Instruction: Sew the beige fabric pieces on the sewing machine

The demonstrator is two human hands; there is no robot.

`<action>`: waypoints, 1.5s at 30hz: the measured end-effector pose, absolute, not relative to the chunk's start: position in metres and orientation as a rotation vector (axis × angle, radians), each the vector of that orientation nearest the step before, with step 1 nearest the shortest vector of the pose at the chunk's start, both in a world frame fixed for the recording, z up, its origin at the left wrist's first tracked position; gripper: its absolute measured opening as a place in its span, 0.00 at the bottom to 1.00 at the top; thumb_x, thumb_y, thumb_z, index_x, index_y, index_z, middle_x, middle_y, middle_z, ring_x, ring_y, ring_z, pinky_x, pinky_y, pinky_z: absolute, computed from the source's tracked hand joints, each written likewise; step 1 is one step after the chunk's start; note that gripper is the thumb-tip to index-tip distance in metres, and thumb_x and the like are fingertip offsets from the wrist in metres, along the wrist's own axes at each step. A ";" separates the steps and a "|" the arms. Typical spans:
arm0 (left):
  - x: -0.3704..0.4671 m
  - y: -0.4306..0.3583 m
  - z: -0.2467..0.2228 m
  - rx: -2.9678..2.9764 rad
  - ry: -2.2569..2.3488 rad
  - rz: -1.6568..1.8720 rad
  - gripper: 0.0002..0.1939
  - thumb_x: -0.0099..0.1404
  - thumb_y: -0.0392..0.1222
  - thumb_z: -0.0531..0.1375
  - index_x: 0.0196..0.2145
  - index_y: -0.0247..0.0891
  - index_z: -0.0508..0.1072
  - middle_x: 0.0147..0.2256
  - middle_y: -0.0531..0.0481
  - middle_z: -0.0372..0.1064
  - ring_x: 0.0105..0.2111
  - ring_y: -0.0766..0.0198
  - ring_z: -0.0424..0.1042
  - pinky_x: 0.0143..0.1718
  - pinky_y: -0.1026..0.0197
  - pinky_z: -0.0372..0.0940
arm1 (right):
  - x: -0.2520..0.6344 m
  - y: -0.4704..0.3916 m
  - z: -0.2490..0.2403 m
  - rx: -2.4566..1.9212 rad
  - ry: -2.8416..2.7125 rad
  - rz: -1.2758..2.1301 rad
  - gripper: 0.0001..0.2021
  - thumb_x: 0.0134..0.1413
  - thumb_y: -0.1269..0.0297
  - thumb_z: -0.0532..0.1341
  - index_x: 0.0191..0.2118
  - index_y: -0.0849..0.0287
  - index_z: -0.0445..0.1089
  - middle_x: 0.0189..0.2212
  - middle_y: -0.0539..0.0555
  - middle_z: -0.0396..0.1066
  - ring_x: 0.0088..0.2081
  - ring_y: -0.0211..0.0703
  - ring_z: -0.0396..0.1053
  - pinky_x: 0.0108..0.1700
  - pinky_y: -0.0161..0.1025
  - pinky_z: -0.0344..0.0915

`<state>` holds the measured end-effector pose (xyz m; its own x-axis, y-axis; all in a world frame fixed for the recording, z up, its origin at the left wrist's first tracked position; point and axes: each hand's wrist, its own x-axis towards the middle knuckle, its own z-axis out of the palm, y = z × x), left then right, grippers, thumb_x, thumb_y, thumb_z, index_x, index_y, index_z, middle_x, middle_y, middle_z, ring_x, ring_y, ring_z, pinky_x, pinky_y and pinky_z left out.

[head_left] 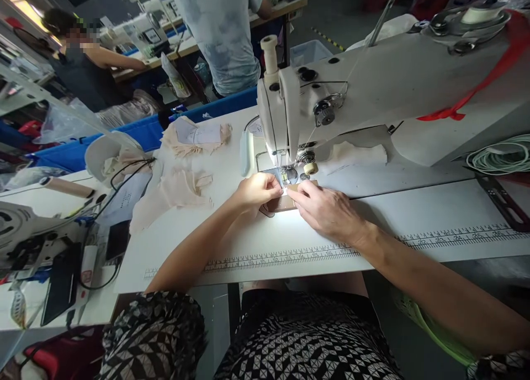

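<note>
My left hand is closed at the sewing machine's needle, thumb and forefinger pinched on a small pale piece of fabric. Across from it, my right hand has its fingers drawn together, gripping the same piece from the right. Glare from the lamp and my fingers hide most of this fabric. Just behind my fingertips are the needle and presser foot of the white sewing machine. Under my hands lies a brown patch on the machine bed.
Beige fabric pieces and a paper-topped bundle lie left. Another pale scrap sits beneath the machine arm. A printed ruler runs along the table's front edge. A second machine stands left; two people work beyond the blue trough.
</note>
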<state>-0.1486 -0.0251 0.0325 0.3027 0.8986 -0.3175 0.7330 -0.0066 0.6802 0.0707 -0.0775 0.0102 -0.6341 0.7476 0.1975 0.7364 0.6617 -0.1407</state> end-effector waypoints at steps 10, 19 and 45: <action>-0.146 -0.024 0.027 2.118 1.531 0.256 0.08 0.66 0.45 0.65 0.33 0.40 0.74 0.35 0.48 0.77 0.38 0.56 0.76 0.38 0.57 0.68 | 0.066 -0.075 0.010 -1.243 -2.759 -0.113 0.21 0.68 0.72 0.51 0.59 0.61 0.75 0.45 0.62 0.74 0.35 0.45 0.66 0.30 0.40 0.51; -0.147 -0.082 -0.005 2.957 1.167 0.589 0.18 0.79 0.34 0.47 0.54 0.29 0.75 0.51 0.33 0.77 0.46 0.52 0.76 0.50 0.47 0.75 | 0.058 -0.078 0.009 -1.275 -2.733 -0.084 0.23 0.69 0.74 0.48 0.60 0.66 0.74 0.44 0.65 0.75 0.37 0.48 0.69 0.33 0.42 0.57; -0.154 -0.041 -0.016 2.954 1.081 0.539 0.19 0.80 0.38 0.47 0.51 0.28 0.76 0.51 0.32 0.76 0.49 0.48 0.75 0.53 0.46 0.73 | 0.076 -0.066 0.000 -1.408 -2.483 -0.034 0.22 0.71 0.72 0.47 0.51 0.61 0.79 0.42 0.60 0.78 0.31 0.44 0.71 0.32 0.42 0.62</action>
<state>-0.1539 -0.0411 -0.0156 0.7136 0.6182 0.3295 0.6351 -0.7694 0.0679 0.0763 -0.0656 0.0003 -0.4828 0.8369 0.2579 0.8438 0.5234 -0.1190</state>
